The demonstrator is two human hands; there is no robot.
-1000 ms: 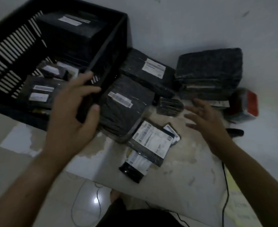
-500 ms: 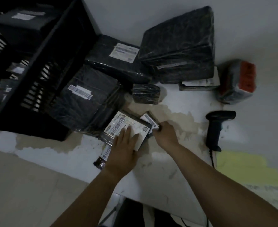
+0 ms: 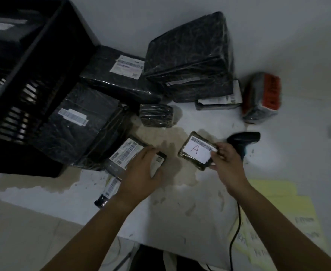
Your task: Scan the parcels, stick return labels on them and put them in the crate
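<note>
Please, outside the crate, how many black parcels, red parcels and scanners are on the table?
Black parcels: 8 (tall wrapped block counted as one)
Red parcel: 1
Scanner: 1
Total: 10

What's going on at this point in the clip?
A person is working through black-wrapped parcels on a white table. The right hand pinches a small parcel whose label is marked "A". The left hand rests flat on a flat labelled parcel. The scanner lies untouched behind the right hand. The black crate at left holds some parcels, and more wait beside it.
</note>
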